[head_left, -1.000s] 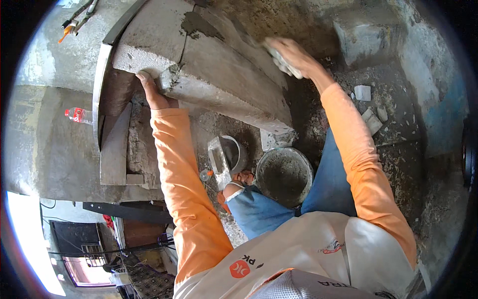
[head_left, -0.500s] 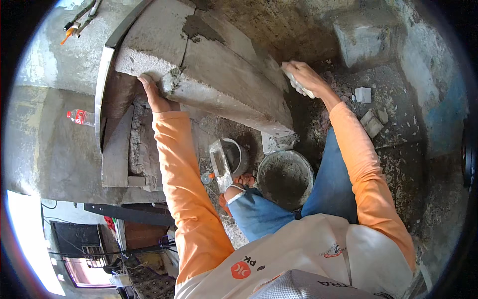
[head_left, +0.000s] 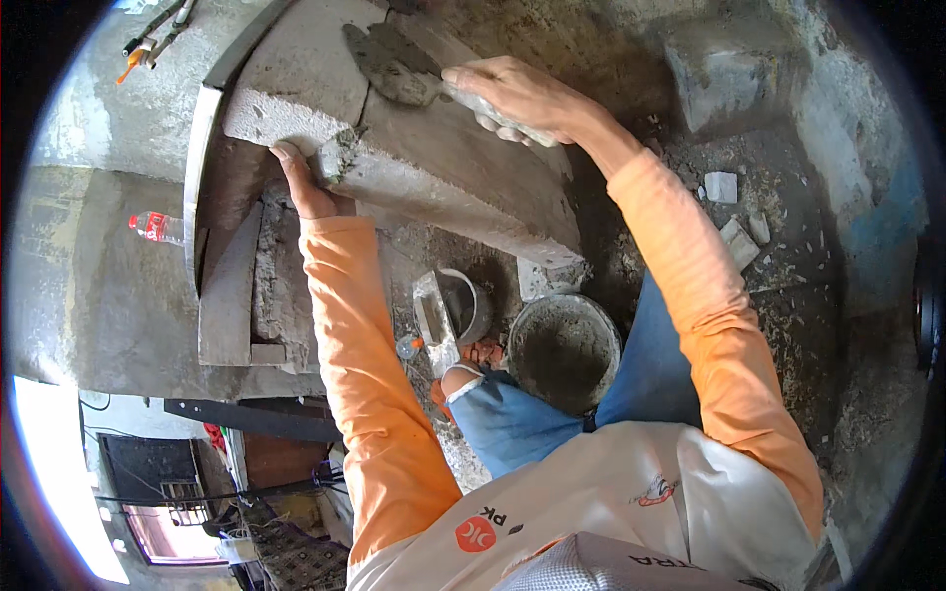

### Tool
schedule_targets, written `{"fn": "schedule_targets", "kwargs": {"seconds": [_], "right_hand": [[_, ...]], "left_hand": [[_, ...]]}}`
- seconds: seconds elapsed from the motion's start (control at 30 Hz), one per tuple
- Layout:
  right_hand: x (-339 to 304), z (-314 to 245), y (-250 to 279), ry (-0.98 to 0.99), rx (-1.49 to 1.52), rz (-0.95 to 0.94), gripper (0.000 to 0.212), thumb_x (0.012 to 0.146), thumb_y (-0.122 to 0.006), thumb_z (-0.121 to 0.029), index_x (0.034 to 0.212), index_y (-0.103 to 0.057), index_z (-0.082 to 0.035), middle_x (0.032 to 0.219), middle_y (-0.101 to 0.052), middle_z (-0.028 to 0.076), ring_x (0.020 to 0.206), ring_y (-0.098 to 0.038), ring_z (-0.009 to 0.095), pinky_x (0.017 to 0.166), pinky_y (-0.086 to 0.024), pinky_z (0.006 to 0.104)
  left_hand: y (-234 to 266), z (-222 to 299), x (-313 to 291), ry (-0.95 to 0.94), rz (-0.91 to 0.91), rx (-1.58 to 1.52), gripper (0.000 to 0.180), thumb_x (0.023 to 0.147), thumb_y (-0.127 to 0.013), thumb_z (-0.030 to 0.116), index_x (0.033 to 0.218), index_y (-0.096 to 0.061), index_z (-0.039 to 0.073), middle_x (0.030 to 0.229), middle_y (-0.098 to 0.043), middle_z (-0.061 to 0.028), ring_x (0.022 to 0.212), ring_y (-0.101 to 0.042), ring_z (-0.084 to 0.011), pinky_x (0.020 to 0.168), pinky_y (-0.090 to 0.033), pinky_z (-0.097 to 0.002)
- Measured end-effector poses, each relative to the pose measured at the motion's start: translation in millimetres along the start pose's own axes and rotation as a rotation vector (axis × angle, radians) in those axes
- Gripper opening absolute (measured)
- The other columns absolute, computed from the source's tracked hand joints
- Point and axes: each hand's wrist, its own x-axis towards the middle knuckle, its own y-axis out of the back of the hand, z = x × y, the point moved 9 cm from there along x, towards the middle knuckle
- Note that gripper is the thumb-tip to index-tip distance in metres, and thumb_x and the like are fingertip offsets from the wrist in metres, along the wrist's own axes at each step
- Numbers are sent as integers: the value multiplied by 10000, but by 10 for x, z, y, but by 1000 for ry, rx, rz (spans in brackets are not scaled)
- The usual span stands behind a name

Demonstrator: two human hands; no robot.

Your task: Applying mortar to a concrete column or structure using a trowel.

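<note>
My right hand (head_left: 527, 96) grips the handle of a trowel. Its grey blade (head_left: 399, 71) lies over the wet mortar, across the joint on top of the pale concrete blocks. At the near left end, my left hand (head_left: 305, 185) holds the lower edge of a concrete block (head_left: 301, 74), thumb against its side; the other fingers are mostly hidden. A vertical joint with rough mortar (head_left: 340, 158) separates this block from the longer one (head_left: 463, 148) to its right.
Between my legs stands a round bucket (head_left: 567, 345) with grey mortar inside. Beside it are a smaller bucket (head_left: 473, 300) and a pale-faced flat tool (head_left: 434, 320). White block fragments (head_left: 720, 187) litter the floor at right. A clear bottle (head_left: 158, 228) with a red label lies at left.
My right hand has swung up and left from beyond the blocks' right side, bringing the trowel blade over the mortar on top. My left hand stays at the block's edge.
</note>
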Motion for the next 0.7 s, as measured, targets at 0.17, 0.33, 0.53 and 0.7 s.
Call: {"fn": "schedule_targets", "kwargs": {"seconds": [0.17, 0.33, 0.53, 0.7], "right_hand": [[-191, 26, 182, 84, 129, -107, 544, 1159, -479, -477, 1543, -577, -104, 707, -555, -6, 514, -508, 49, 397, -423, 205], [430, 337, 479, 4, 77, 111, 584, 1130, -540, -506, 1536, -586, -90, 812, -590, 4, 598, -559, 75, 469, -482, 245], [107, 424, 2, -73, 125, 68, 578, 1120, -570, -507, 1487, -618, -63, 802, -578, 3, 627, -531, 80, 504, -473, 276], [-850, 415, -122, -41, 173, -72, 512, 1136, -530, -506, 1353, -678, -67, 714, -546, -14, 549, -507, 63, 461, -428, 257]], "left_hand": [[37, -73, 64, 7, -6, -30, 783, 937, -719, 729, 1444, -584, 148, 1357, -628, -53, 1267, -618, -257, 1089, -526, -456], [-20, -176, 101, 55, -47, -70, 585, 945, -720, 717, 1243, -654, 219, 1212, -649, 30, 1159, -642, -199, 1025, -547, -429], [-47, -54, -17, 4, -14, -43, 528, 942, -725, 717, 1138, -650, 232, 1114, -653, 47, 1061, -661, -184, 945, -567, -419], [-82, -48, 20, 74, -118, 13, 714, 908, -733, 756, 1323, -650, 180, 1241, -673, 13, 1109, -669, -204, 981, -567, -420]]}}
